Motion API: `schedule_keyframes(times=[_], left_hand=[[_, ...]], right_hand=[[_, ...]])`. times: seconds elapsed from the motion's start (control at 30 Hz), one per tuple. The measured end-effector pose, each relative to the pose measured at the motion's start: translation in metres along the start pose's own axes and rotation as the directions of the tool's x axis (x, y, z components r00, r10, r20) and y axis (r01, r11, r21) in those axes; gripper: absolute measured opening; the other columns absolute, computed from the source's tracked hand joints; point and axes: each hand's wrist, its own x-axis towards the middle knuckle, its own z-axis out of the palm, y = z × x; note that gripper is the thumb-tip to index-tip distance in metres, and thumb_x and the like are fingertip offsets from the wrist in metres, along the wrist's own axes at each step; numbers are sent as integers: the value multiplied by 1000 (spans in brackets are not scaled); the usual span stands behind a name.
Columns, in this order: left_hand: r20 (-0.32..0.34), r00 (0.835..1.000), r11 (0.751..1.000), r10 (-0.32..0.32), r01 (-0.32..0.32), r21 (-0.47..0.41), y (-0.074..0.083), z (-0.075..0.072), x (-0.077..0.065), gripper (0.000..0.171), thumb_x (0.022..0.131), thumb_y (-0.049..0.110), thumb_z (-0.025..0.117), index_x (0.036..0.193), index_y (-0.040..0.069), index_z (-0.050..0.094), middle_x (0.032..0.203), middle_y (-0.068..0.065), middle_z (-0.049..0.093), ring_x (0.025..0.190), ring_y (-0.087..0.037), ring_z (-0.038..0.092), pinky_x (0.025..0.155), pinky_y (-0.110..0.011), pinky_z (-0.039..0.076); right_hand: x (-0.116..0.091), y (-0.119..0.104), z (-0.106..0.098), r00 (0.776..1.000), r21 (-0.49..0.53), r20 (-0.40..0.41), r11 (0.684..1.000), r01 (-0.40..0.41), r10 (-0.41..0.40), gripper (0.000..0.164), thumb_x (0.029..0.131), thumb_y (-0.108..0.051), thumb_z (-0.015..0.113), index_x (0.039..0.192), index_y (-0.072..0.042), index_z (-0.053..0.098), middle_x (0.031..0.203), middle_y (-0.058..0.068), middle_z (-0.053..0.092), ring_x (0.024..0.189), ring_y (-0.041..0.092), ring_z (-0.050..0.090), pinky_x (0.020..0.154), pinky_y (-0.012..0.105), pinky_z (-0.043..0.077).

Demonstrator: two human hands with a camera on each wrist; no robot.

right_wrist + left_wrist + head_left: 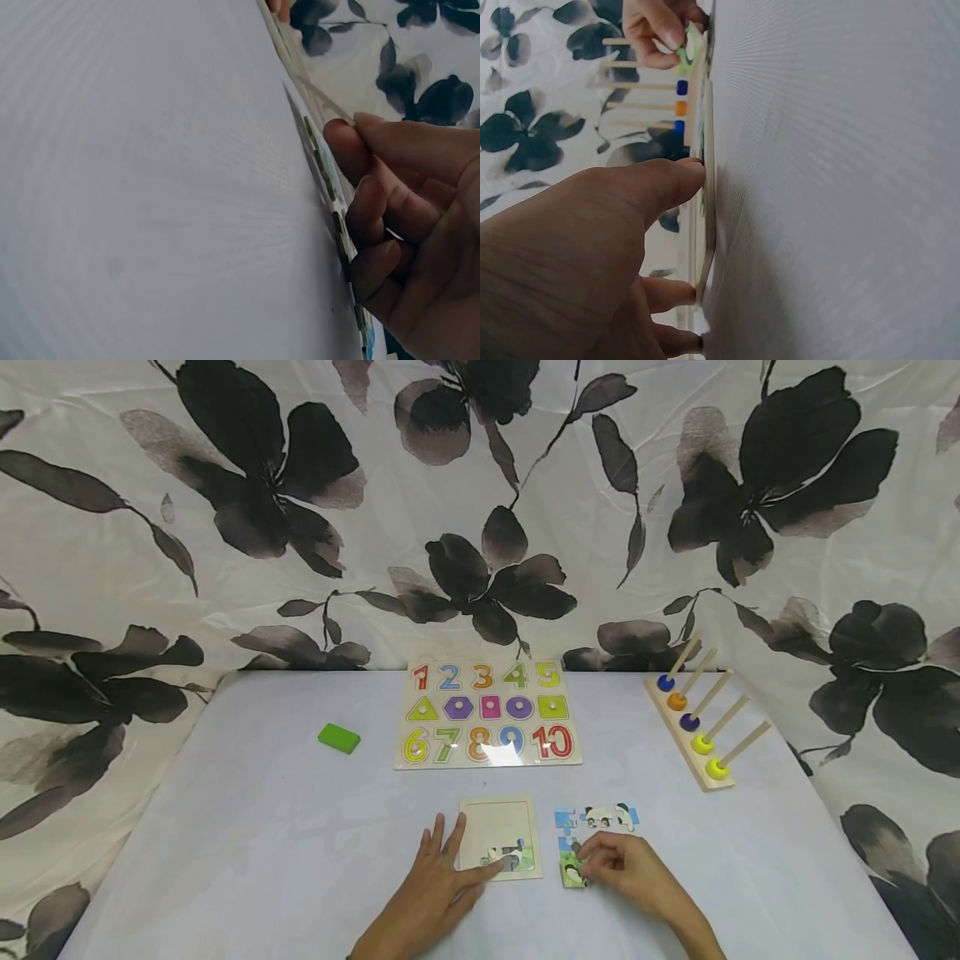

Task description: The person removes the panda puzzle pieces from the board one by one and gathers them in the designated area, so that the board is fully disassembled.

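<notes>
A square wooden puzzle tray (491, 827) lies near the table's front, with panda picture pieces (527, 857) in its lower right. My left hand (431, 889) rests on it with spread fingers, its thumb (682, 178) on those pieces and other fingertips at the left edge. Right of the tray, my right hand (626, 866) pinches a thin puzzle piece (691, 46) with green on it between thumb and finger; edge-on, that piece (324, 97) looks tilted above the table. Below and beside this hand lie loose panda puzzle pieces (600, 817), partly hidden by its fingers.
Behind the tray lies a wooden number and shape board (442, 760). A green block (339, 738) sits at the left. On the right stands a peg rack (686, 739) with coloured rings and slanting wooden pegs. Flowered cloth (480, 485) hangs behind the white table (262, 827).
</notes>
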Motion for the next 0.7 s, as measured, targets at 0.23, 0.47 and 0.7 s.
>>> schedule_keyframes(times=[0.23, 0.47, 0.7], left_hand=[[6, 1000, 1000, -8, 8, -8, 1, -1, 0, 36, 95, 32, 56, 128, 45, 58, 153, -28, 21, 140, -54, 6, 110, -66, 13], [3, 1000, 1000, -5, 5, -3, 1, -1, -1, 36, 95, 32, 56, 128, 45, 58, 154, -27, 21, 140, -54, 6, 110, -65, 14], [-9, 1000, 1000, -7, 7, 0, 1, -1, -1, 36, 95, 32, 57, 128, 45, 58, 154, -26, 22, 140, -54, 7, 111, -64, 14]], right_hand=[[0, 0, 3, 999, -30, 35, 999, 16, -15, 12, 83, -9, 70, 95, -7, 67, 66, -4, 66, 60, 6, 59, 59, 21, 48], [0, -4, 4, 999, -101, 42, 995, 23, -19, 10, 85, -12, 71, 93, -9, 67, 60, -6, 63, 56, 5, 57, 57, 20, 46], [-1, -6, 5, 999, -160, 28, 986, 44, -40, 7, 84, -11, 71, 90, -11, 67, 59, -9, 58, 52, 0, 50, 51, 20, 44]])
